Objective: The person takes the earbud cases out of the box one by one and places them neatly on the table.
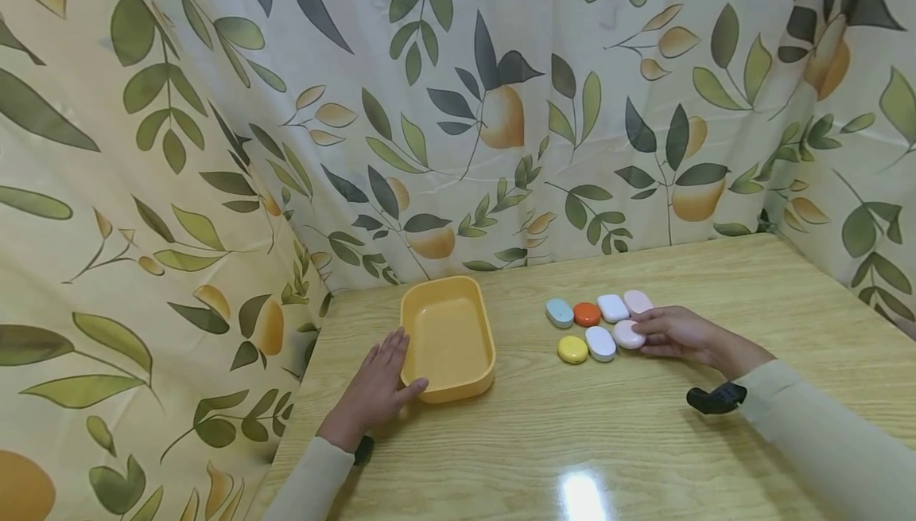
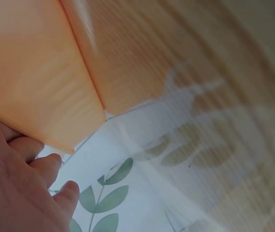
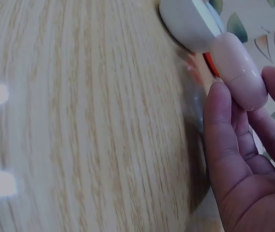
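My right hand pinches a pale pink oval soap bar between thumb and fingers. The right wrist view shows the smooth bar tilted, with a faint seam across its side. Close beside it are a white soap bar, a pink one partly behind the hand, and a pale lavender one. To their left sit a red bar, a light blue bar and a yellow bar. With fingers extended, my left hand rests along the near left side of a yellow-orange tray.
The wooden table runs back to a leaf-and-fruit patterned curtain. More of this curtain hangs along the left and right sides. A bright light reflection lies on the tabletop near the front.
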A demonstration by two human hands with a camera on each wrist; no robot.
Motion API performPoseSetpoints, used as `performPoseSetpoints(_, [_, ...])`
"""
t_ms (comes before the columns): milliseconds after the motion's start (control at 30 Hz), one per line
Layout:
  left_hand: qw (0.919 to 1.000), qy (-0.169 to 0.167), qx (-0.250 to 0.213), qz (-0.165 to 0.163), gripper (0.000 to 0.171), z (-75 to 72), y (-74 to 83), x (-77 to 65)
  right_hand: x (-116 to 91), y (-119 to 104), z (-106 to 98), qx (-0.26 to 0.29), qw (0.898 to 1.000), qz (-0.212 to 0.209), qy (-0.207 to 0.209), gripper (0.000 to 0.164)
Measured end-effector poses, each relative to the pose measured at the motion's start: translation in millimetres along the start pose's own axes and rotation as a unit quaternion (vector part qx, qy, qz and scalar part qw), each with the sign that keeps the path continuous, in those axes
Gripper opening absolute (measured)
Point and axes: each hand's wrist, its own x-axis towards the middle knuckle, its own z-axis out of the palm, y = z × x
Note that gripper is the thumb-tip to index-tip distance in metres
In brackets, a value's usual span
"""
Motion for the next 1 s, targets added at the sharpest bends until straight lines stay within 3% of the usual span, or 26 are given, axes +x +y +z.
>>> performPoseSetpoints(433, [1.0000,0.000,-0.004,0.001,0.095,-0.3,0.4,0.6,-1.2,-2.2,6.5,-0.054,0.998,0.011,0.030,0.047])
performPoseSetpoints(1000, [0.9999,0.006,-0.010,0.004,0.094,1.4,-0.6,0.3,2.0,0.3,11.7,-0.149,0.987,0.008,0.064,0.043])
